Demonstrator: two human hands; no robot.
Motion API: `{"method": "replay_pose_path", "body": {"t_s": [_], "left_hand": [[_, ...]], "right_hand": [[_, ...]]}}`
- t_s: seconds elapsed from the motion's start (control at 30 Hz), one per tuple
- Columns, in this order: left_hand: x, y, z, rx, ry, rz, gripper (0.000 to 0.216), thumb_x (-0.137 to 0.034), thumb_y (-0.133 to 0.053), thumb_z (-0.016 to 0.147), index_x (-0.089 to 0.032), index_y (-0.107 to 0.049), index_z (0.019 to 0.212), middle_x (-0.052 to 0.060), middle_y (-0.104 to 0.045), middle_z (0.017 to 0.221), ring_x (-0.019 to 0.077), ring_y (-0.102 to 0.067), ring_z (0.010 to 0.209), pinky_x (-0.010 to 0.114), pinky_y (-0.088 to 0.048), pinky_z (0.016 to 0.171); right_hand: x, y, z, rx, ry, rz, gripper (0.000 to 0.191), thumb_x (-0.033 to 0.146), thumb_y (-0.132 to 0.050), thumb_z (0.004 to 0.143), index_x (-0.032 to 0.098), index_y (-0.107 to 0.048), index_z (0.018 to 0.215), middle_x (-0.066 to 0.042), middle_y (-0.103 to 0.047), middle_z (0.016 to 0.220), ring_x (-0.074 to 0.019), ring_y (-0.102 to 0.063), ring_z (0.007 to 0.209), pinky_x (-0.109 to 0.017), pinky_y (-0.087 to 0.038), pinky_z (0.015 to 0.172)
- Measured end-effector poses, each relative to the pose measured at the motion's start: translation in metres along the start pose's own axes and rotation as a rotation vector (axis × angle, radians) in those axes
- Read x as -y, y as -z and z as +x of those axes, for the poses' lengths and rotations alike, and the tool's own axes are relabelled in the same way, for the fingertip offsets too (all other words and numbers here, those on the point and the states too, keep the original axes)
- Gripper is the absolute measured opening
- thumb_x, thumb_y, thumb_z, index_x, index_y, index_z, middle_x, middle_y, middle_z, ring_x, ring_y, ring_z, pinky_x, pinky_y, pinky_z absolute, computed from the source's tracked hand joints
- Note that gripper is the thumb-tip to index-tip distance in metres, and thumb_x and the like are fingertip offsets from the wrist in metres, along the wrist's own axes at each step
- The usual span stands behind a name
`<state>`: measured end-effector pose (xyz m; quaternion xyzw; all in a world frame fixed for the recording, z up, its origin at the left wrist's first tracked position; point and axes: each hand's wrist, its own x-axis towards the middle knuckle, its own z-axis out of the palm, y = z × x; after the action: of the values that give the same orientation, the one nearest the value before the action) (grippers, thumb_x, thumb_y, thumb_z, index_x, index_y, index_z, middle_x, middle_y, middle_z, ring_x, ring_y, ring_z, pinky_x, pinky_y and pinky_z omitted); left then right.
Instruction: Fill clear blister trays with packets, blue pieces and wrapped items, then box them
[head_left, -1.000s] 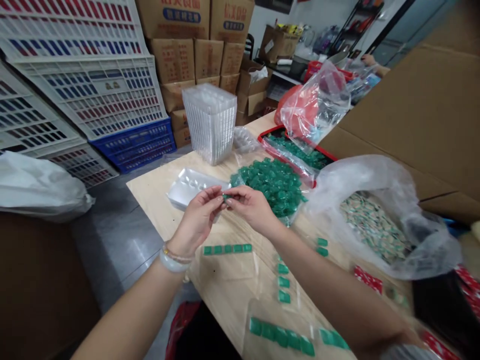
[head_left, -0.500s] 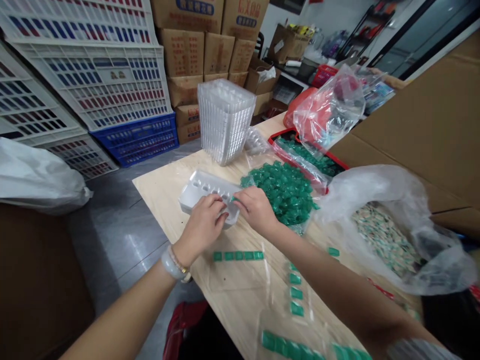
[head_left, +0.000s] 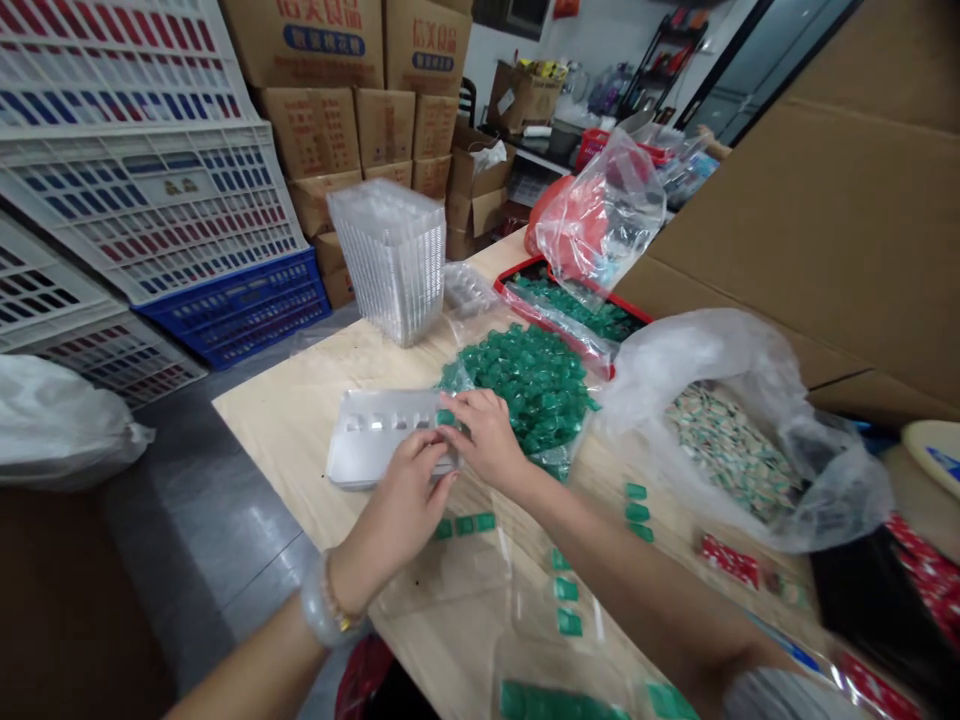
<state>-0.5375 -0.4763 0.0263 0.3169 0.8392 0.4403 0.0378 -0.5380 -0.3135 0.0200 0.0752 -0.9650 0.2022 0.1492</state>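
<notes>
My left hand (head_left: pixel 401 505) rests with curled fingers on the near right edge of a clear plastic blister tray (head_left: pixel 371 440) lying on the wooden table (head_left: pixel 285 425). My right hand (head_left: pixel 484 440) pinches a small green wrapped piece (head_left: pixel 445 417) at the tray's right end. A heap of green wrapped pieces (head_left: pixel 536 385) on clear plastic lies just right of both hands. A short row of green pieces (head_left: pixel 465 524) sits below my left hand.
A tall stack of clear trays (head_left: pixel 390 255) stands at the back. A red tray of green pieces (head_left: pixel 577 305) and a plastic bag of pale pieces (head_left: pixel 739 450) lie right. A big cardboard box (head_left: pixel 825 230) fills the right side. Plastic crates (head_left: pixel 150 190) stand left.
Both hands came down from mid-air to the blister tray. The tray now lies flatter and further left on the table. The green piece stays pinched in my right hand.
</notes>
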Motion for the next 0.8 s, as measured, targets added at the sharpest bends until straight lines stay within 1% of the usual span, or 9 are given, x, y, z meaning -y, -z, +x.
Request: {"method": "replay_pose_path", "body": {"t_s": [0.1, 0.17, 0.23, 0.27, 0.37, 0.5, 0.67, 0.73, 0.8], "left_hand": [[-0.007, 0.022, 0.034, -0.056, -0.045, 0.03, 0.019, -0.023, -0.05, 0.077, -0.018, -0.061, 0.091, 0.007, -0.057, 0.093, 0.0178, -0.054, 0.086, 0.03, -0.043, 0.078], [-0.014, 0.022, 0.074, -0.006, -0.098, 0.075, 0.017, -0.022, -0.05, 0.076, -0.018, -0.064, 0.086, 0.005, -0.06, 0.084, 0.0167, -0.055, 0.077, 0.029, -0.043, 0.073], [-0.018, 0.006, 0.117, 0.191, -0.108, 0.148, 0.013, -0.019, -0.053, 0.073, -0.017, -0.065, 0.074, 0.004, -0.06, 0.072, 0.0173, -0.056, 0.071, 0.029, -0.042, 0.071], [-0.019, -0.006, 0.137, 0.282, -0.054, 0.215, 0.008, -0.017, -0.057, 0.069, -0.016, -0.065, 0.068, 0.005, -0.06, 0.067, 0.0189, -0.057, 0.07, 0.03, -0.042, 0.071], [-0.013, -0.041, 0.177, 0.383, 0.107, 0.337, 0.005, -0.012, -0.066, 0.055, -0.012, -0.062, 0.059, 0.009, -0.06, 0.063, 0.0256, -0.058, 0.074, 0.036, -0.042, 0.073], [0.001, -0.057, 0.188, 0.419, 0.119, 0.315, 0.009, -0.012, -0.063, 0.056, -0.013, -0.063, 0.065, 0.007, -0.061, 0.066, 0.0231, -0.057, 0.077, 0.034, -0.042, 0.076], [0.001, -0.057, 0.187, 0.446, 0.124, 0.175, 0.016, -0.018, -0.06, 0.065, -0.012, -0.062, 0.08, 0.004, -0.061, 0.072, 0.0163, -0.056, 0.073, 0.029, -0.044, 0.074], [-0.004, -0.053, 0.186, 0.462, 0.161, 0.021, 0.021, -0.018, -0.055, 0.072, -0.012, -0.06, 0.091, 0.003, -0.06, 0.075, 0.0113, -0.055, 0.065, 0.026, -0.046, 0.067], [-0.011, -0.041, 0.181, 0.481, 0.233, -0.313, 0.025, -0.018, -0.051, 0.076, -0.014, -0.056, 0.101, 0.003, -0.058, 0.076, 0.0072, -0.052, 0.059, 0.023, -0.045, 0.06]], "right_hand": [[-0.036, 0.015, 0.014, -0.092, -0.094, 0.016, 0.037, 0.03, -0.043, 0.084, 0.015, -0.05, 0.117, -0.01, -0.054, 0.106, -0.0197, -0.045, 0.096, -0.033, -0.035, 0.081], [-0.062, 0.019, 0.028, -0.04, -0.17, -0.076, 0.028, 0.023, -0.042, 0.084, 0.016, -0.057, 0.106, -0.01, -0.055, 0.1, -0.0201, -0.047, 0.094, -0.033, -0.036, 0.08], [-0.084, 0.018, 0.041, 0.106, -0.189, -0.201, 0.021, 0.018, -0.046, 0.08, 0.017, -0.062, 0.094, -0.01, -0.057, 0.093, -0.0218, -0.048, 0.091, -0.034, -0.036, 0.077], [-0.092, 0.016, 0.046, 0.171, -0.18, -0.251, 0.02, 0.016, -0.048, 0.078, 0.017, -0.062, 0.091, -0.01, -0.057, 0.092, -0.0227, -0.049, 0.09, -0.034, -0.035, 0.076], [-0.109, 0.012, 0.051, 0.243, -0.155, -0.256, 0.02, 0.013, -0.05, 0.074, 0.017, -0.061, 0.09, -0.009, -0.057, 0.092, -0.0228, -0.048, 0.092, -0.033, -0.035, 0.075], [-0.127, 0.009, 0.045, 0.187, -0.152, -0.049, 0.024, 0.011, -0.051, 0.07, 0.017, -0.057, 0.092, -0.006, -0.057, 0.089, -0.0178, -0.049, 0.086, -0.029, -0.036, 0.075], [-0.132, 0.009, 0.037, 0.021, -0.223, 0.242, 0.011, 0.009, -0.05, 0.066, 0.017, -0.053, 0.073, 0.0, -0.052, 0.07, -0.0131, -0.047, 0.068, -0.026, -0.037, 0.067], [-0.124, 0.015, 0.038, -0.052, -0.261, 0.425, 0.005, 0.013, -0.051, 0.066, 0.017, -0.051, 0.07, 0.001, -0.05, 0.069, -0.0123, -0.046, 0.067, -0.026, -0.037, 0.066], [-0.109, 0.026, 0.042, -0.097, -0.3, 0.674, 0.005, 0.019, -0.054, 0.067, 0.017, -0.051, 0.071, 0.002, -0.051, 0.07, -0.0114, -0.046, 0.067, -0.025, -0.037, 0.066]]}}
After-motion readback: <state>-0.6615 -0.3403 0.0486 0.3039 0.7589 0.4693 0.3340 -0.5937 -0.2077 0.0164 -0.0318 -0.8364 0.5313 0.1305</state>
